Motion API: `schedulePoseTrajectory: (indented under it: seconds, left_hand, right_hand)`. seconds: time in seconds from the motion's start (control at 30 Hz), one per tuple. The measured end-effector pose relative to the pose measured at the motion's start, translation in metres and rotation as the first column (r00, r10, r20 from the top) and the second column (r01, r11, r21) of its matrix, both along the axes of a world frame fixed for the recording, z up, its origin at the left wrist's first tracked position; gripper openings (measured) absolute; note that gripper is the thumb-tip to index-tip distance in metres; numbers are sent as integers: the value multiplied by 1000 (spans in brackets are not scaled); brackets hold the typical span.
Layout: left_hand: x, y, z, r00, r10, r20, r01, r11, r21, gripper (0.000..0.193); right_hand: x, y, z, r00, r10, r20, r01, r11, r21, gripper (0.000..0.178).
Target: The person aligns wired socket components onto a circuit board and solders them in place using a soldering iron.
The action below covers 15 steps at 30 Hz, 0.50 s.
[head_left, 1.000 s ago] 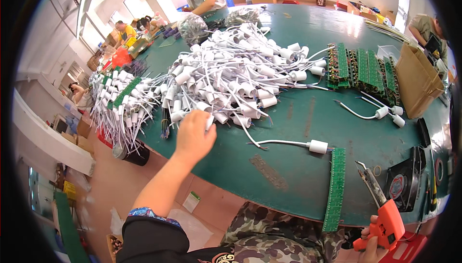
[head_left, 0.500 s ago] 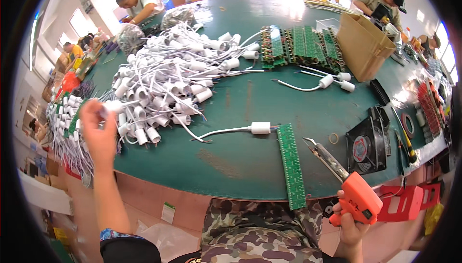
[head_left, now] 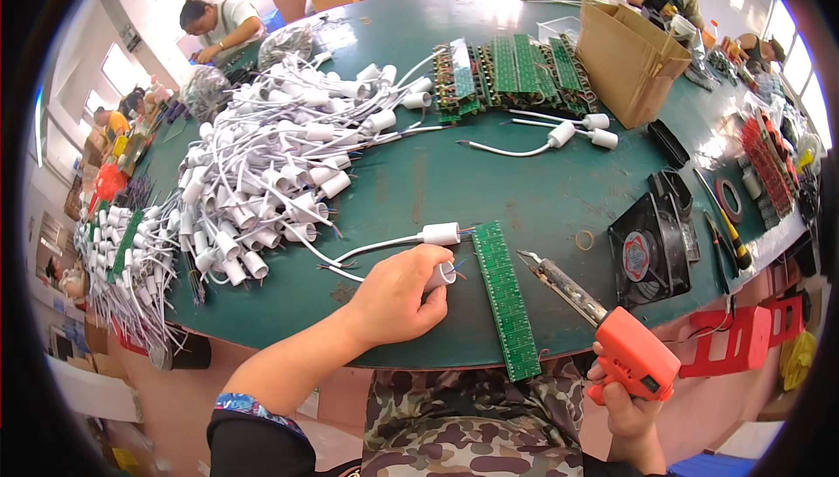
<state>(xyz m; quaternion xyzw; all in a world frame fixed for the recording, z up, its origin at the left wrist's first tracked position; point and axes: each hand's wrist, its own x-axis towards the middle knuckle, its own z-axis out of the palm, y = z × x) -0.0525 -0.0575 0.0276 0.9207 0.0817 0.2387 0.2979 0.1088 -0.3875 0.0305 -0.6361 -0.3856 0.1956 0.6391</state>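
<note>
My left hand [head_left: 398,298] is closed round a white cylindrical lamp-holder-like cap [head_left: 444,275], its open end and thin wires turned right. Just above, another white cap with a cable [head_left: 441,233] lies on the green table, its wires meeting the top end of a long green circuit board strip [head_left: 507,302]. That strip runs toward me and sticks out over the table's edge. My right hand [head_left: 627,403] grips an orange soldering gun [head_left: 636,355], whose metal tip points up and left, a short way right of the strip.
At left lies a big heap of white caps with cables [head_left: 262,162]. Stacked circuit boards [head_left: 516,75] and a cardboard box [head_left: 629,62] stand farther back. A black fan [head_left: 651,254], screwdriver [head_left: 738,245] and tape roll [head_left: 727,200] are at right. Several people work around the table.
My left hand has come from the heap at left to beside the circuit board strip, bringing a white cap. The right hand still holds the soldering gun. The whole view has shifted slightly.
</note>
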Motion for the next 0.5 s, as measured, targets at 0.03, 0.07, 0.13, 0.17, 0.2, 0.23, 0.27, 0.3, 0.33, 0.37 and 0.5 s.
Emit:
schedulePoseTrajectory:
  seconds: [0.03, 0.07, 0.13, 0.17, 0.2, 0.23, 0.27, 0.3, 0.33, 0.37, 0.5]
  left_hand:
    - [9, 0, -11, 997, -24, 70, 26, 999, -30, 35]
    - [13, 1, -15, 997, -36, 67, 39, 999, -35, 35]
    - [21, 6, -19, 996, -50, 72, 50, 999, 1, 34]
    - [25, 8, -20, 996, -55, 68, 56, 998, -2, 34]
    - [28, 10, -19, 992, -78, 100, 73, 996, 52, 35]
    - [31, 11, -20, 986, -102, 130, 88, 990, 107, 36]
    - [32, 11, -20, 987, -104, 126, 91, 990, 106, 36]
    - [35, 10, -22, 990, -68, 126, 54, 992, 114, 35]
    - [36, 10, -24, 991, -33, 128, 17, 992, 122, 34]
    - [37, 10, -24, 992, -34, 123, 19, 993, 120, 34]
    - [43, 15, -23, 989, -25, 145, -11, 970, 244, 23]
  right_hand:
    - [1, 0, -1, 1000, -15, -3, 15, 1000, -5, 60]
    - [3, 0, -2, 1000, 3, -11, -3, 1000, -23, 59]
    - [6, 2, -2, 1000, 14, -23, -15, 999, -43, 58]
    - [5, 3, -2, 998, 8, -63, -12, 998, -62, 59]
    - [5, 5, -2, 995, 2, -104, -11, 997, -80, 59]
    - [7, 5, -4, 994, -1, -109, -8, 997, -81, 59]
    - [9, 5, -7, 998, 23, -66, -29, 996, -84, 60]
    - [10, 8, -8, 999, 48, -24, -50, 995, -88, 60]
    - [9, 12, -6, 998, 47, -30, -49, 995, -89, 60]
    - [7, 20, -2, 997, 4, -83, -9, 998, -55, 44]
    - [14, 31, -1, 999, -7, -38, 6, 999, -42, 29]
